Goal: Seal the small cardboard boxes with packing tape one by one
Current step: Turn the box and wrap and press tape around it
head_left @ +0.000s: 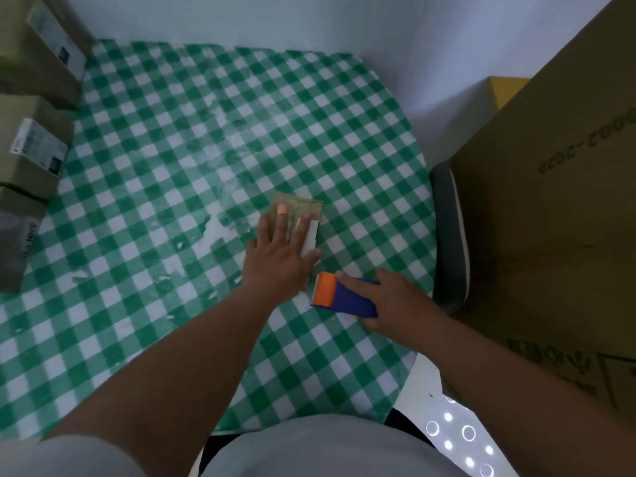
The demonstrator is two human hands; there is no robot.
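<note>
A small brown cardboard box (306, 207) lies on the green-checked tablecloth (192, 173) near the table's middle right. My left hand (280, 253) presses flat on its top with straight fingers, covering most of it; a white label shows at the box's right edge. Just below and right of the box, my right hand (389, 299) grips a blue tape dispenser (347, 297) with an orange front end, which sits close to the box's near edge.
Several small cardboard boxes with white labels (34, 149) are stacked along the left edge of the table. A large brown carton (550, 201) stands on a grey chair (451, 235) at the right. A white wall runs behind the table.
</note>
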